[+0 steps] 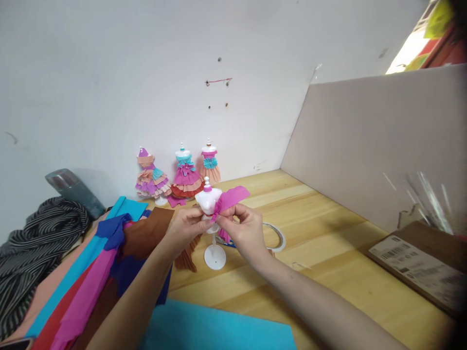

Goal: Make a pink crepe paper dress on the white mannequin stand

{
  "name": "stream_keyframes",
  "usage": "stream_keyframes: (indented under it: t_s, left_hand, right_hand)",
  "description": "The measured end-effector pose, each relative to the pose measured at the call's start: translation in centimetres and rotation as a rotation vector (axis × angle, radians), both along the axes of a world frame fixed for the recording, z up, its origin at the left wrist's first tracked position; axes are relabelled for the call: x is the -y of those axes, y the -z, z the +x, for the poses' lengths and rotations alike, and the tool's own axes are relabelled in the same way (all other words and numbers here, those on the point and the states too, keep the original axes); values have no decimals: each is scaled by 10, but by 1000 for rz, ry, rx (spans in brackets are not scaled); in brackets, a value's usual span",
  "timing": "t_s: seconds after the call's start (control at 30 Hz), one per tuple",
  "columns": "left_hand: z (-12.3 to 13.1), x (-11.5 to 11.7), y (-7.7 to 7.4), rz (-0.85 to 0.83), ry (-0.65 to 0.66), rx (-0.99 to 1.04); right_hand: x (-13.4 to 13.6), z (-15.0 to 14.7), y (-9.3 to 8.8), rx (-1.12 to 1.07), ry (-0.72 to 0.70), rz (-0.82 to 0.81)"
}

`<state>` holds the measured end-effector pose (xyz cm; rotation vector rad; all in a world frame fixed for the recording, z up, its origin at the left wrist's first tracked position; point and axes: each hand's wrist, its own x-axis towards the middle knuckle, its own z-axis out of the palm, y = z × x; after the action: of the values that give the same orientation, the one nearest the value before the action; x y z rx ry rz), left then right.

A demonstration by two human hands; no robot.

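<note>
A small white dress form (208, 199) with a pink neck band stands upright on its round base (215, 257). My left hand (188, 224) is closed around the form's waist from the left, its thumb pressing near the gathered end of the paper. Between the thumb and fingers of my right hand (246, 232) is a strip of pink crepe paper (235, 196), gathered against the form's front and flaring up to the right. My fingers hide part of the waist. Behind the form lies a pleated pink piece (224, 235), partly covered, and a pleated brown piece (187, 258) lies left of the base.
Three dressed forms, including a purple one (153, 181), stand by the wall. Crepe paper sheets, such as a brown one (146, 233), pile up at left beside a striped cloth (40, 257). A tape roll (280, 238), blue sheet (219, 328) and labelled cardboard box (412, 262) are nearby.
</note>
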<state>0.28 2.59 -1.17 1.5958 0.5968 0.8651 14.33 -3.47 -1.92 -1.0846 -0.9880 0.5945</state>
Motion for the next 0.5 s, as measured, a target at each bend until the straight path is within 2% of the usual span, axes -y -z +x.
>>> stream_keyframes:
  t_s: [0.17,0.33,0.5]
  left_hand:
    - [-2,-3,3,-35,-5,-9]
    - [-3,-4,3,-3,-21,-28]
    - [-3,-2,2,13,15,-27]
  right_hand:
    - [-3,1,0,-18,-67,-10]
    - [-8,2,6,-188,-245,-12]
    - [-12,6,8,-268,-302,-45]
